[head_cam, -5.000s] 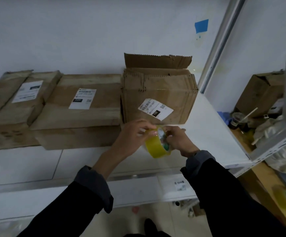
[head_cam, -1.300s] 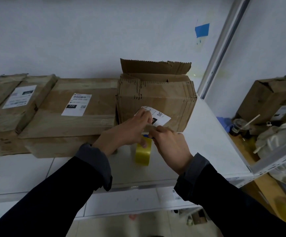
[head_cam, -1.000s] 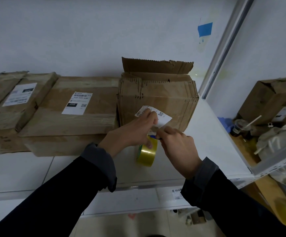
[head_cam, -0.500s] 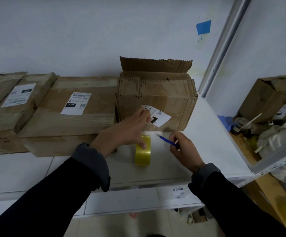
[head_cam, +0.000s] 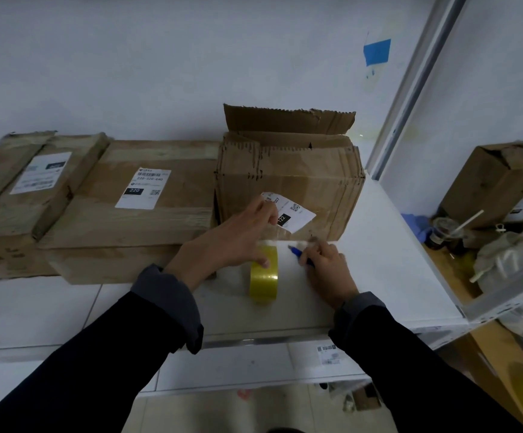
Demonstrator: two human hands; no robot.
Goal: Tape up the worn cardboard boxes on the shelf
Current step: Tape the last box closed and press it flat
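Yellow tape roll [head_cam: 264, 276], on edge on the white shelf [head_cam: 378, 260] before the worn box [head_cam: 288, 189]: left hand [head_cam: 235, 239] fingers rest on it; right hand [head_cam: 325, 267], just right, pinches a blue cutter [head_cam: 297, 253] pointing at the tape strip.

The white label [head_cam: 143, 189] on the flat cardboard box [head_cam: 135, 210] reads "220-220-040" and, in a black patch, "220". Right of it, the label [head_cam: 288, 212] on the upright worn box [head_cam: 288, 179] shows "122" and "007". Other print is unreadable.
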